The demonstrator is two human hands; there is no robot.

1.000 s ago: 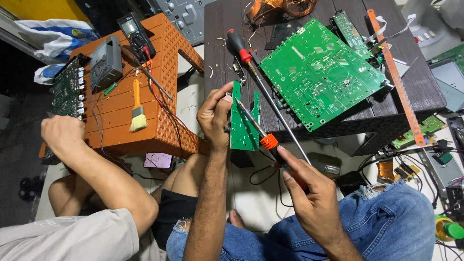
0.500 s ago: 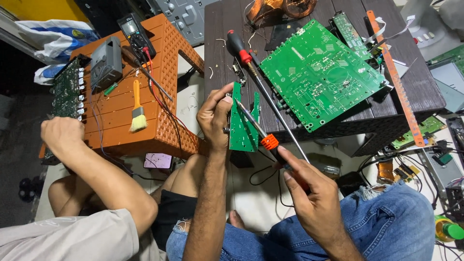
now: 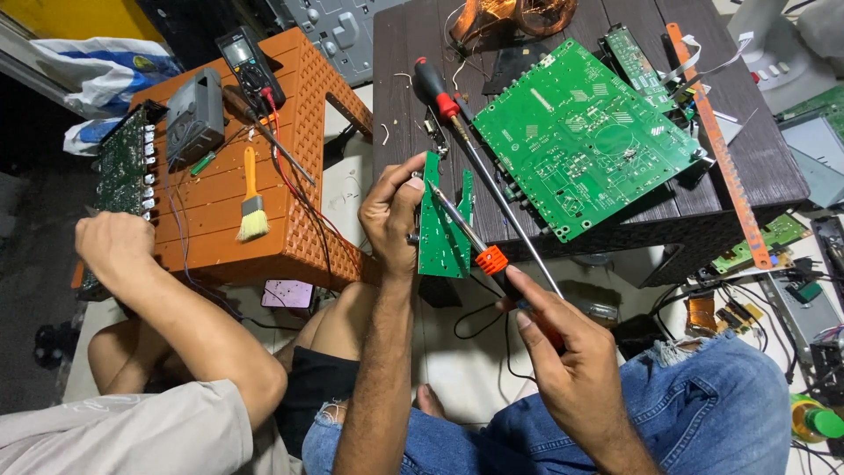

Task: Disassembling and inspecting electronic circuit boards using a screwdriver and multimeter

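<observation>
One soldering iron [image 3: 479, 249], tip up-left, on small board [image 3: 442, 230].

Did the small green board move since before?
No. The small green board stays upright in the left hand, at the same spot beside the dark table's front corner.

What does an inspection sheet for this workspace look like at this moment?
Surface: dark slatted table and orange plastic stool.
Job's things: small green circuit board held upright; soldering iron tip at it.
Clutter: large green board, red-handled screwdriver, brush, multimeter.
Grippers: left hand holds the small board; right hand grips the iron.
Cables: black cord below the iron.
Surroundings: another person's hand beside the stool.
</observation>
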